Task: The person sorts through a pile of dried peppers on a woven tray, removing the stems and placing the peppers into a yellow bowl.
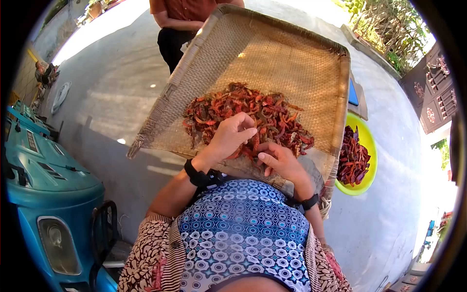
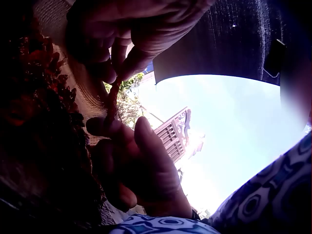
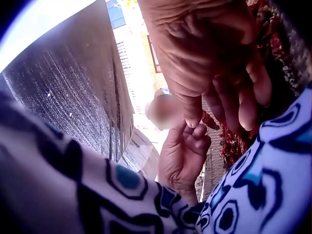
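Note:
A shallow woven tray (image 1: 292,53) holds a heap of dried red chilies (image 1: 243,104) in front of the person. Over the heap's near side, the left hand (image 1: 229,138) pinches one dried chili (image 2: 113,100) between thumb and fingertips. Below it, the right hand (image 1: 284,163) has curled fingers at the chili's lower end, its thumb lying over them in the head view. Both hands are close together, and in the right wrist view the right hand (image 3: 209,58) partly hides the left hand (image 3: 183,158).
A lime-green basin (image 1: 367,160) of darker dried chilies stands right of the tray. On the left is a blue-green vehicle (image 1: 53,170). Another person (image 1: 187,19) sits behind the tray's far left edge. Grey concrete (image 1: 112,97) surrounds everything.

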`<state>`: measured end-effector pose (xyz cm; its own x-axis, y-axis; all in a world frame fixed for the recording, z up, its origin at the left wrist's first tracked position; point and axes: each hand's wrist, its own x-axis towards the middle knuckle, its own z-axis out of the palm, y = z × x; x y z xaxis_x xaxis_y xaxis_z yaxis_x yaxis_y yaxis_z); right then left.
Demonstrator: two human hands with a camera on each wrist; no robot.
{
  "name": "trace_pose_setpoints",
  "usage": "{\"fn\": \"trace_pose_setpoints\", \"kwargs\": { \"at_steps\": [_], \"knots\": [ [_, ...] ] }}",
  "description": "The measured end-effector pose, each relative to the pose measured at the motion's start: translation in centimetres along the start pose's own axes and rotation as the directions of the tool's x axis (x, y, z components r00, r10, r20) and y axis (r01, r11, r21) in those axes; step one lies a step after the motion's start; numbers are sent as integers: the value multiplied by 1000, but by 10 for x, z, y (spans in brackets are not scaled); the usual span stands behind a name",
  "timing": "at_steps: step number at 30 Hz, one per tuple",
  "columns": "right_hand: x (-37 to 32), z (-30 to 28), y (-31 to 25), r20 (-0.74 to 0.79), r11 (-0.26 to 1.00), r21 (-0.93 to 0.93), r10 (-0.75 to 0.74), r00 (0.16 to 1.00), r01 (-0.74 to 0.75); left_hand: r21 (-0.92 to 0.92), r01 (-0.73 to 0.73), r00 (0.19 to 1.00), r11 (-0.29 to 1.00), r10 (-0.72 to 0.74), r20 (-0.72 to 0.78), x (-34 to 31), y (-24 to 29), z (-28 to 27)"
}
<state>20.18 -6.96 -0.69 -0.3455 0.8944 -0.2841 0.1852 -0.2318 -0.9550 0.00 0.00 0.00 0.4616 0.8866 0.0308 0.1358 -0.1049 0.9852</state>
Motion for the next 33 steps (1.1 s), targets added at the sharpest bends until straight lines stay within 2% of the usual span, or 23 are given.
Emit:
{"fn": "trace_pose_setpoints", "kwargs": {
  "at_steps": [3,8,11,12,14,17,18,19,21,24,26,27,29,33],
  "knots": [
    [-3,0,1,23,1000,-3,29,999,-29,-123,33,999,992,-33,4,-2,1,13],
    [2,-6,21,-53,986,143,-76,996,83,-4,56,998,998,-56,-35,0,-5,2],
    [-10,-17,16,-276,963,242,-53,960,123,398,-86,994,913,105,-26,-2,-17,-2],
    [-11,-27,20,-334,959,246,-54,941,142,464,-75,996,883,86,-2,-4,-15,-2],
    [-19,-44,20,-512,934,261,-80,855,244,588,-59,998,807,41,44,-10,-9,-1],
    [-28,-77,24,-733,849,294,-95,674,439,655,-88,996,751,58,67,-10,-17,2],
    [-30,-83,22,-787,726,367,-90,610,581,667,-99,995,738,82,58,-9,-19,3],
    [-31,-89,19,-836,619,436,11,548,654,680,-109,993,725,104,49,-7,-21,3],
    [-34,-87,17,-828,577,475,37,560,664,677,-146,986,721,161,41,-7,-22,4],
    [-27,-69,26,-700,838,324,-100,707,439,632,-222,969,742,238,60,-6,-15,6],
    [-20,-48,17,-467,943,240,-96,879,230,598,-257,963,759,252,94,-7,-8,8],
    [-18,-34,5,-394,971,163,-98,914,174,581,-260,963,771,248,102,-7,-8,10],
    [-8,-17,1,-292,983,48,-153,944,175,547,-266,963,793,243,117,-8,-8,14],
    [4,-13,12,-207,977,137,-135,969,165,457,-248,968,854,197,157,-7,-10,12]
  ]
}}
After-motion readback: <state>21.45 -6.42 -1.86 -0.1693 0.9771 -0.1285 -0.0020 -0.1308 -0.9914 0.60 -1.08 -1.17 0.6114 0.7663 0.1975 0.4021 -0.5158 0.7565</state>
